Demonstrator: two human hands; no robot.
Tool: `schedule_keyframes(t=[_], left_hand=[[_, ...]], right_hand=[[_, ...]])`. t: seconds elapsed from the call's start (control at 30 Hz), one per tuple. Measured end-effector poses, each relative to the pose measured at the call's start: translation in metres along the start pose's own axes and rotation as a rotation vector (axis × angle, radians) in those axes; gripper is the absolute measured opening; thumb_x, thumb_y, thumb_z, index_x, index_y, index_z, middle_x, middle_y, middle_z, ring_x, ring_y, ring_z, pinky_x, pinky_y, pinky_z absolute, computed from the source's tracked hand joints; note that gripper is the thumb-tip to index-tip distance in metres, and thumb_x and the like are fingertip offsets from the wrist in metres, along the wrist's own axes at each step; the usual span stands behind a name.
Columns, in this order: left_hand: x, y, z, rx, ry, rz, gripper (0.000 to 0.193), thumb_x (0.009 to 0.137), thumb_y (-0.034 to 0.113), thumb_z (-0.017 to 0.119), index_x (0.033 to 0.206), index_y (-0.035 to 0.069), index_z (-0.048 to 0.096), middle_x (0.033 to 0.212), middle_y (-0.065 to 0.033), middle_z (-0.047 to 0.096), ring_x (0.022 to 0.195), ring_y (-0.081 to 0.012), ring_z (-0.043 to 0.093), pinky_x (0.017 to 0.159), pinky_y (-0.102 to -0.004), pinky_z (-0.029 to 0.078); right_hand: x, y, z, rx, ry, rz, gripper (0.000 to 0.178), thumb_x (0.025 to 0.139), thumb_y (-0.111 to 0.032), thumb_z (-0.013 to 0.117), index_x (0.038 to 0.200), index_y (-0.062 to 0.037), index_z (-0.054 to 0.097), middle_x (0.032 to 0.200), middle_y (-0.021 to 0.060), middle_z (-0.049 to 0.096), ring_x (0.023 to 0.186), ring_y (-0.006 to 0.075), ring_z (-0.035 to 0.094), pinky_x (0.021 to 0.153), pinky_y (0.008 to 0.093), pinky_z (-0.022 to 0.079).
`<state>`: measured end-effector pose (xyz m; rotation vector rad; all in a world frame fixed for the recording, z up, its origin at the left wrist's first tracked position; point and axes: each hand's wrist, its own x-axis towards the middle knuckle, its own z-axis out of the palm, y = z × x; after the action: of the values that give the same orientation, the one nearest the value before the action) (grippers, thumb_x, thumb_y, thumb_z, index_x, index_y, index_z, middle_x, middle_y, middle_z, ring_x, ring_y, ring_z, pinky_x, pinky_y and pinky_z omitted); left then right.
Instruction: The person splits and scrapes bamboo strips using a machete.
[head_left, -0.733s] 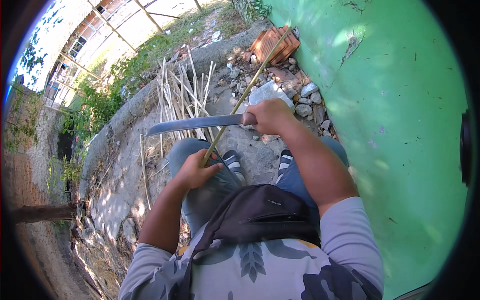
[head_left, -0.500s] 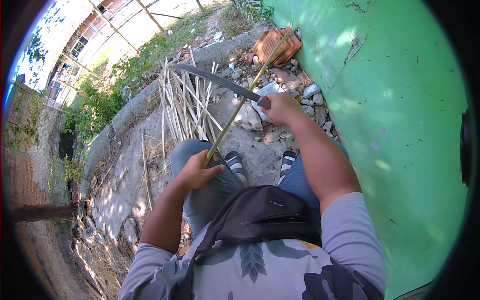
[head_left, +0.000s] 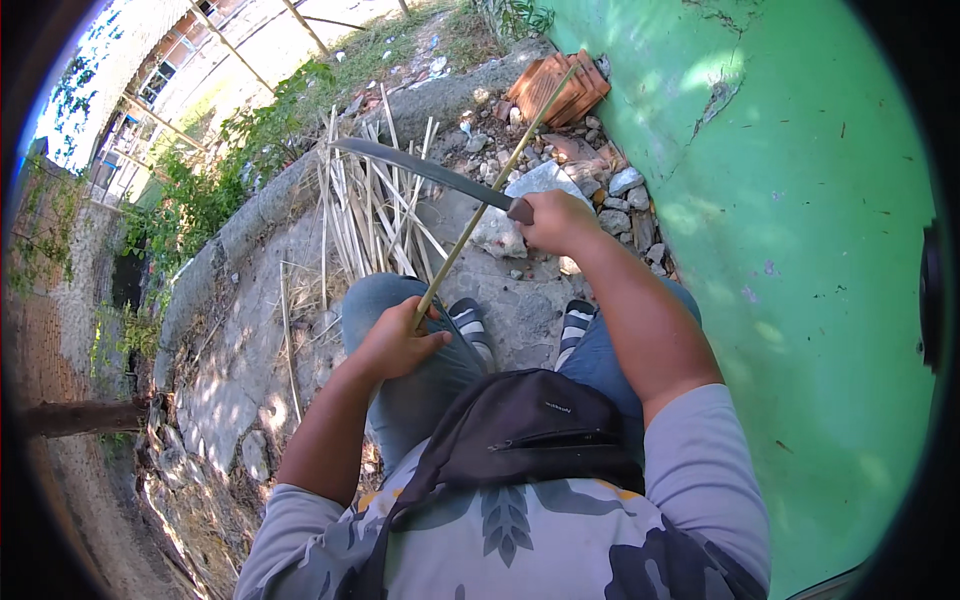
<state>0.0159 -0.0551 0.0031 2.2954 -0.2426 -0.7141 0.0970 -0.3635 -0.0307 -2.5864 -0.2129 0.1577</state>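
A long, thin bamboo strip (head_left: 527, 137) slants up and away to the right from my left hand (head_left: 397, 338), whose fingers are closed round its near end by my left knee. My right hand (head_left: 562, 222) grips a machete (head_left: 428, 169) by its handle. The dark, curved blade points to the left and crosses the strip about midway, close to the handle. Whether the edge touches the strip I cannot tell. Behind the blade, a heap of pale split strips (head_left: 367, 215) lies on the ground.
A green wall (head_left: 790, 290) rises close on my right. Stacked orange roof tiles (head_left: 560, 88) and loose stones (head_left: 543, 182) lie along its foot. A low concrete kerb (head_left: 262, 215) curves round the left side, with green plants (head_left: 190, 215) beyond it. A black bag (head_left: 530, 425) rests on my lap.
The machete and my right hand have shifted slightly toward me and left along the strip. My left hand keeps its hold in almost the same place.
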Motion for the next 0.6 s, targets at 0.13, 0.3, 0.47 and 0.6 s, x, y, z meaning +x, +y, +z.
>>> schedule_keyframes(t=[0.13,0.3,0.47,0.6], left_hand=[[0.001,-0.004,-0.005,-0.026,-0.021,0.028,0.039,0.087,0.026,0.082,0.106,0.004,0.057,0.078,-0.0013,0.054,0.073,-0.0123,0.05,0.065,-0.0312,0.044],[0.001,-0.007,-0.005,0.013,0.007,0.074,0.043,0.087,0.035,0.08,0.105,0.002,0.059,0.083,-0.0051,0.057,0.078,-0.0155,0.054,0.071,-0.0332,0.046],[0.0,-0.003,-0.001,0.08,0.034,0.116,0.046,0.087,0.038,0.078,0.102,-0.002,0.06,0.082,-0.0133,0.064,0.076,-0.0235,0.061,0.071,-0.0379,0.05],[0.004,-0.005,0.004,0.101,0.055,0.17,0.045,0.089,0.038,0.075,0.102,-0.003,0.061,0.085,-0.0174,0.066,0.079,-0.0288,0.064,0.074,-0.0401,0.051]], right_hand=[[-0.007,-0.004,0.0,0.069,0.04,0.024,0.022,0.085,-0.028,0.069,0.103,-0.0166,0.073,0.095,0.0115,0.074,0.095,0.0338,0.071,0.083,0.0468,0.056],[-0.022,-0.044,0.005,-0.211,-0.014,-0.232,0.019,0.076,-0.025,0.075,0.093,-0.0175,0.07,0.085,0.0115,0.073,0.085,0.0362,0.071,0.078,0.0487,0.056],[-0.013,-0.027,0.002,-0.254,-0.041,-0.163,0.015,0.085,-0.025,0.069,0.096,-0.0172,0.073,0.088,0.0113,0.074,0.086,0.0337,0.073,0.078,0.0454,0.057],[-0.001,0.0,-0.004,-0.165,0.156,0.056,0.017,0.087,-0.028,0.066,0.096,-0.0155,0.073,0.089,0.0136,0.074,0.086,0.0347,0.073,0.079,0.0467,0.057]])
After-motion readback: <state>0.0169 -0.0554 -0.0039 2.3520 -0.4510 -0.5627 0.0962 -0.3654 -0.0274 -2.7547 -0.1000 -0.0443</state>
